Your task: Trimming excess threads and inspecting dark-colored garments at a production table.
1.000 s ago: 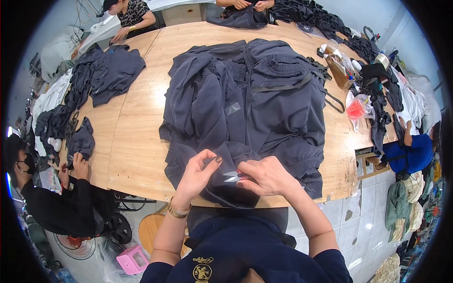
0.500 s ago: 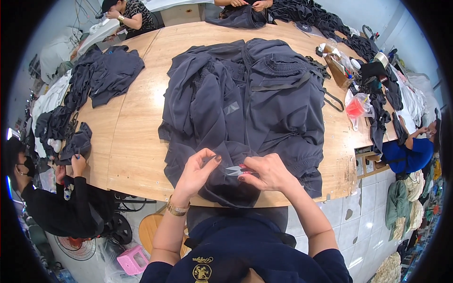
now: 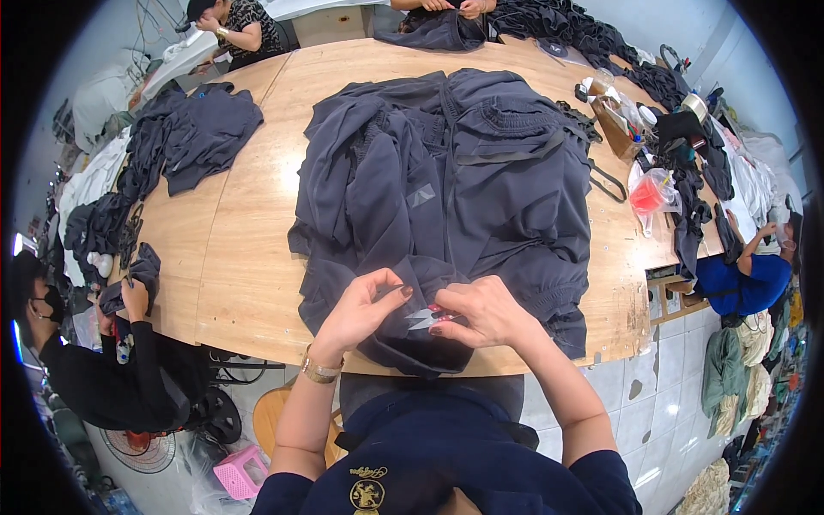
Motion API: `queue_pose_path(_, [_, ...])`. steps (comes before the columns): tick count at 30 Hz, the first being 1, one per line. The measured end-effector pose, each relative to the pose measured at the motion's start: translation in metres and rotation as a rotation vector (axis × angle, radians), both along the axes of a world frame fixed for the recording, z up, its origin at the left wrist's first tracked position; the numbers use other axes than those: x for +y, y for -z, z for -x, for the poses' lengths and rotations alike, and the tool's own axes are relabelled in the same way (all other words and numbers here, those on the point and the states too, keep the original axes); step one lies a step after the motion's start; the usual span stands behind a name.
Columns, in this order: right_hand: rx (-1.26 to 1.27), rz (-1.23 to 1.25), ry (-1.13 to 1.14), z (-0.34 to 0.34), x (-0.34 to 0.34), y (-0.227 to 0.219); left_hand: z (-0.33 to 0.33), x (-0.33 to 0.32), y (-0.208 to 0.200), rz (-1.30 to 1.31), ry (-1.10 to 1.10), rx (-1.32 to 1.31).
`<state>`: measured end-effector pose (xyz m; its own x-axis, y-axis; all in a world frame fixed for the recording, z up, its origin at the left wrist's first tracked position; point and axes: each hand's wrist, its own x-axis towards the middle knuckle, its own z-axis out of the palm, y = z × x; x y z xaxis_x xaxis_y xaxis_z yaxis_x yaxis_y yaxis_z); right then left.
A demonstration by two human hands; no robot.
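My left hand point(image 3: 362, 311) pinches a fold of dark grey cloth at the near edge of the garment pile, thumb against fingers. In my right hand point(image 3: 482, 311) is a pair of thread snips point(image 3: 420, 321), its pale blades pointing left toward the pinched fold. Parts of the snips are hidden under my fingers. The dark grey garments point(image 3: 515, 206) lie heaped in front of me, with gathered elastic, a dark strap and a small lighter patch point(image 3: 421, 196) on top. Sheer-looking cloth hangs between my hands.
More dark garments point(image 3: 206, 137) lie to the left on the wooden table point(image 3: 249, 249). At the right are a plastic cup with red drink point(image 3: 648, 196) and a brown box point(image 3: 614, 127). Co-workers sit around: one at left point(image 3: 120, 369), one at right point(image 3: 745, 281), others across.
The snips have dipped slightly lower and left, and my left hand has shifted a little right with the fold. At the left, the co-worker's hands and cloth have moved.
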<state>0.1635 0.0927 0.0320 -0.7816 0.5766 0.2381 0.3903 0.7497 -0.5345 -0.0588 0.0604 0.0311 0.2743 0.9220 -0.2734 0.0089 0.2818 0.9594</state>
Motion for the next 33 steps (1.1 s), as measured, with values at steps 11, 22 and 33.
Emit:
queue_pose_path(11, [0.039, 0.006, 0.012, 0.001, -0.003, 0.001, -0.003, 0.002, -0.004, -0.027, 0.012, 0.011])
queue_pose_path(22, [0.227, 0.053, 0.189, 0.001, -0.011, 0.016, 0.002, 0.003, 0.006, 0.009, -0.132, -0.097])
queue_pose_path(33, [0.207, 0.09, 0.209, 0.006, -0.014, 0.017, 0.003, 0.0, 0.008, -0.01, -0.176, -0.103])
